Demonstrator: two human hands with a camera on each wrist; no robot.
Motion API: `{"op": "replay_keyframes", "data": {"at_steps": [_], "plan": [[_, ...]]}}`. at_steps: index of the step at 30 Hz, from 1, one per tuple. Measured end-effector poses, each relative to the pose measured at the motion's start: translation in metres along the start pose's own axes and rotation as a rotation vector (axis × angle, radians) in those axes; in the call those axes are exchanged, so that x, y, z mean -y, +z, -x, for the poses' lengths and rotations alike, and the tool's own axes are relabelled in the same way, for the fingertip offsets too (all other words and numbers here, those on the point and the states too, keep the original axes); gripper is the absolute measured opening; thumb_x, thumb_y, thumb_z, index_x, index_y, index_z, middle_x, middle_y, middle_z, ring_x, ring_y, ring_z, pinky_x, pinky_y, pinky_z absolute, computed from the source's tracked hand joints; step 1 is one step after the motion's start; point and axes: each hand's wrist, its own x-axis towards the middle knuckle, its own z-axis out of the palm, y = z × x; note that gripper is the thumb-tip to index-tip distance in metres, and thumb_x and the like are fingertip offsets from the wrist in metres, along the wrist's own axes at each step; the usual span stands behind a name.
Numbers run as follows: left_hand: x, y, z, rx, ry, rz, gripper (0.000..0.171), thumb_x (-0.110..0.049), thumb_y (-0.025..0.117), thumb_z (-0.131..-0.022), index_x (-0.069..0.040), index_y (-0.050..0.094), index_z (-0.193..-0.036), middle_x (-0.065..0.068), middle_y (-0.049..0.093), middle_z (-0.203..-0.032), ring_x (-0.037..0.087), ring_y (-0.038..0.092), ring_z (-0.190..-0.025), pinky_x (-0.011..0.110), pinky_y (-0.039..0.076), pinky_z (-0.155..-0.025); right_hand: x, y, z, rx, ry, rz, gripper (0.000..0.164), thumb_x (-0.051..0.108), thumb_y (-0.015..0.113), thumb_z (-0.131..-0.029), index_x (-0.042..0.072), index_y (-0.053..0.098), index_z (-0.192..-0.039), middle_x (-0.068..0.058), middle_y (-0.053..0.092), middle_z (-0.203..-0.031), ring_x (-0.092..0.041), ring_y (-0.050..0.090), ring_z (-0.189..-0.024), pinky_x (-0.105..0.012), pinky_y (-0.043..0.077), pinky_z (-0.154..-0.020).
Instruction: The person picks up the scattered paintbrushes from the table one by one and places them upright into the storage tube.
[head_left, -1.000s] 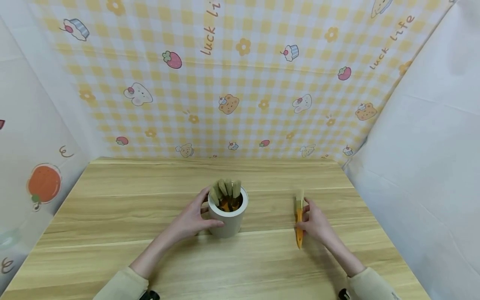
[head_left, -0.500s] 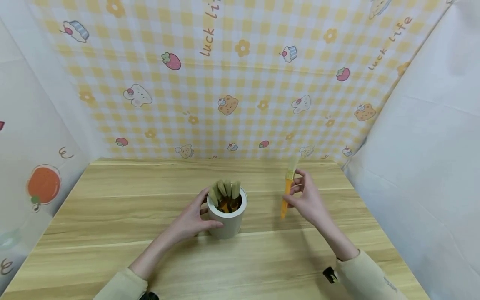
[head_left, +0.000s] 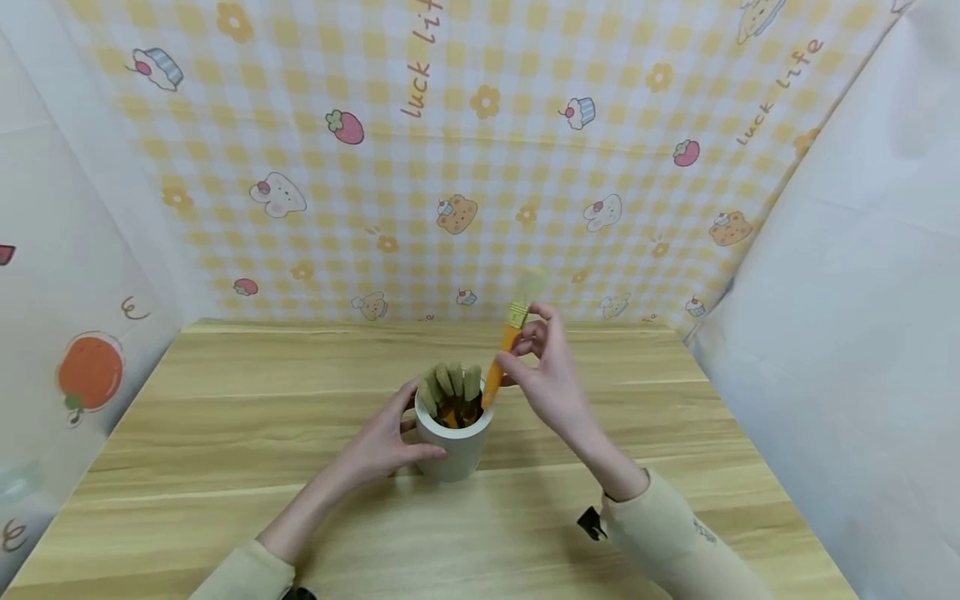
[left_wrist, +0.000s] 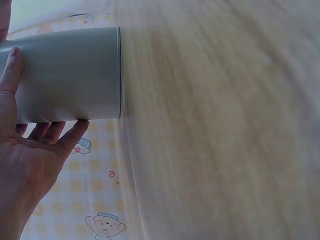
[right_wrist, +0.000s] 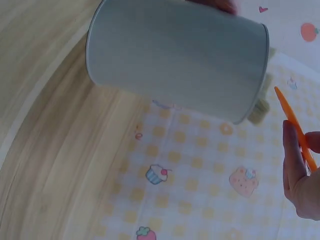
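Note:
A pale grey cylindrical pot (head_left: 452, 457) stands upright on the wooden table, with several brushes (head_left: 450, 382) in it, bristles up. Around its left side my left hand (head_left: 386, 437) holds it, thumb at the front and fingers behind; the left wrist view shows the thumb and fingers against the pot's wall (left_wrist: 75, 75). My right hand (head_left: 551, 375) pinches a paintbrush (head_left: 502, 354) by its orange handle, pale bristles up and tilted right. The handle's lower end overlaps the pot's right rim in the head view. In the right wrist view, the handle tip (right_wrist: 284, 102) shows beyond the pot's rim.
The wooden table (head_left: 262, 400) runs back to a yellow checked cloth (head_left: 510, 167) with cartoon prints. White cloth sides rise at the left and right (head_left: 840, 267). Black straps (head_left: 592, 523) show at the sleeve cuffs.
My right hand has lifted the paintbrush off the table at the right and carried it left to the pot's rim. My left hand stays on the pot.

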Motion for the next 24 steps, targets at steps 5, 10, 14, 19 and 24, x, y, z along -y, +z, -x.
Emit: {"op": "replay_keyframes", "data": {"at_steps": [5, 10, 14, 19, 24], "plan": [[0.0, -0.001, -0.001, 0.0, 0.012, 0.006, 0.103, -0.022, 0.089, -0.081, -0.023, 0.025, -0.162, 0.017, 0.035, -0.163, 0.046, 0.043, -0.146, 0.056, 0.051, -0.113, -0.004, 0.017, 0.002, 0.019, -0.124, 0.055, 0.057, -0.003, 0.065, -0.096, 0.005, 0.033, -0.143, -0.02, 0.063, -0.11, -0.025, 0.066, -0.09, -0.037, 0.067, -0.065], [-0.001, -0.001, -0.001, -0.001, 0.013, 0.004, 0.103, -0.022, 0.089, -0.081, -0.024, 0.025, -0.162, 0.016, 0.035, -0.163, 0.044, 0.043, -0.147, 0.057, 0.05, -0.113, -0.011, 0.024, 0.007, 0.014, -0.201, 0.158, 0.047, 0.001, 0.066, -0.097, 0.005, 0.039, -0.136, -0.016, 0.068, -0.104, -0.021, 0.067, -0.086, -0.028, 0.063, -0.064], [-0.002, -0.001, -0.002, 0.003, 0.024, 0.004, 0.103, -0.023, 0.089, -0.082, -0.023, 0.025, -0.162, 0.016, 0.035, -0.163, 0.043, 0.044, -0.146, 0.057, 0.05, -0.113, -0.018, 0.025, 0.01, 0.022, -0.25, 0.234, 0.039, 0.003, 0.066, -0.098, 0.005, 0.042, -0.129, -0.012, 0.073, -0.098, -0.018, 0.068, -0.084, -0.026, 0.062, -0.069], [-0.002, -0.001, -0.002, 0.005, 0.036, 0.011, 0.103, -0.022, 0.089, -0.081, -0.022, 0.025, -0.162, 0.016, 0.036, -0.163, 0.042, 0.044, -0.146, 0.056, 0.049, -0.115, -0.023, 0.027, 0.013, 0.039, -0.288, 0.303, 0.034, 0.005, 0.067, -0.098, 0.006, 0.046, -0.125, -0.007, 0.073, -0.095, -0.013, 0.067, -0.082, -0.026, 0.062, -0.073], [0.0, -0.001, -0.002, -0.001, 0.031, 0.007, 0.103, -0.023, 0.089, -0.081, -0.023, 0.025, -0.162, 0.015, 0.036, -0.162, 0.041, 0.043, -0.147, 0.057, 0.049, -0.115, -0.028, 0.027, 0.014, 0.054, -0.311, 0.343, 0.031, 0.006, 0.069, -0.096, 0.008, 0.051, -0.121, -0.006, 0.068, -0.1, -0.012, 0.065, -0.083, -0.029, 0.061, -0.071]]}}
